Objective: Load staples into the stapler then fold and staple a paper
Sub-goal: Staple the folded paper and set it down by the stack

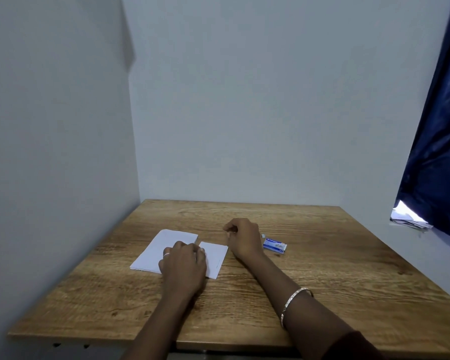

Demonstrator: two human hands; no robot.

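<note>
A stack of white paper [164, 249] lies on the wooden table [322, 276], left of centre. A smaller folded sheet [216, 258] lies against the stack's right side. My left hand [183, 266] rests palm down across the seam between the stack and the folded sheet, fingers spread flat, a ring on one finger. My right hand [243, 239] sits just right of the folded sheet, its fingers curled inward; what is inside them is hidden. A small blue and white staple box [274, 245] lies right of that hand. A tiny grey piece [263, 235] shows behind the hand. No stapler is visible.
Pale walls close the table off at the left and back. A dark blue curtain [437, 152] hangs at the right over a sill with crumpled white paper [408, 219]. A bangle [294, 302] circles my right wrist.
</note>
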